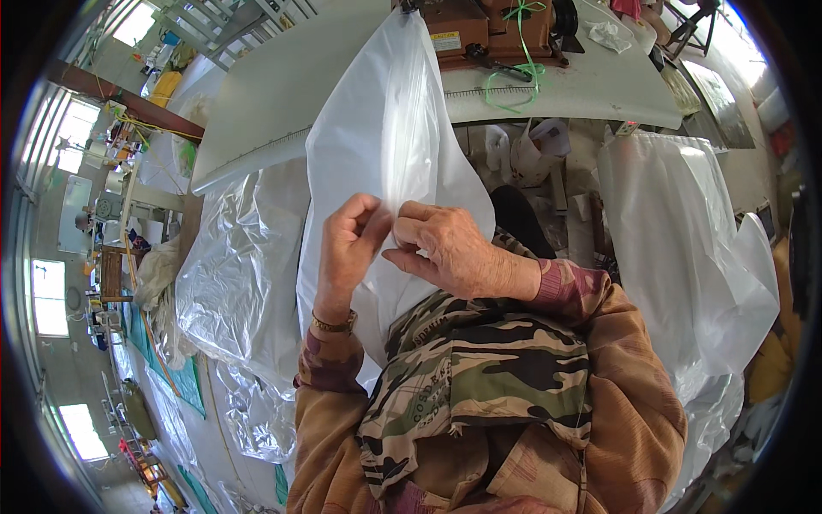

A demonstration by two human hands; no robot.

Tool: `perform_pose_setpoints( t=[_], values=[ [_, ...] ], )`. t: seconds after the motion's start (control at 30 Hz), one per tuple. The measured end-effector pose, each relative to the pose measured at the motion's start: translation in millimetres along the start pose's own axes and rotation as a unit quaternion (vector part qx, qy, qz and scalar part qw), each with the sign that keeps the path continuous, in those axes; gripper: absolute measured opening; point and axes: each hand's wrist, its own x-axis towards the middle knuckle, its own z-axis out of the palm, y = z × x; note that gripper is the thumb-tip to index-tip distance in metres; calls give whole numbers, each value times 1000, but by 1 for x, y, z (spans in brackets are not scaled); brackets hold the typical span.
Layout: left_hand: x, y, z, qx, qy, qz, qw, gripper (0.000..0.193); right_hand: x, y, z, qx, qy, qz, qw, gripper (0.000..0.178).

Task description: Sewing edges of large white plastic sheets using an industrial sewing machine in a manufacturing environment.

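A long translucent white plastic sheet [351, 146] runs from the far end of the grey table down toward my lap, its middle gathered into a pleated strip. My left hand [347, 244] pinches the lower end of this strip, thumb against curled fingers. Right beside it, my right hand [449, 248] is bent over the same gathered plastic with its fingers closed. Whatever lies between the fingertips is partly hidden. At the far end, the sheet's tip meets the foot area of a brown sewing machine [514, 26].
The grey table [257, 103] has a ruler strip along its near edge. A green ribbon [535, 64] hangs by the machine. Crumpled clear plastic [235, 283] lies on my left, and another large plastic sheet [676, 248] drapes on my right. A camouflage apron [514, 368] covers my lap.
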Motion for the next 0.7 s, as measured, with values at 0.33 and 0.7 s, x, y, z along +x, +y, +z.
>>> perform_pose_setpoints(
  t=[0.33,0.7],
  values=[
    [-8,10,5,-51,9,-4,999,24,4,-9,7,-146,-91,-46,984,20],
    [6,4,-8,-107,-45,-55,992,25,10,10,15,-182,-35,-265,946,17]
  ],
)
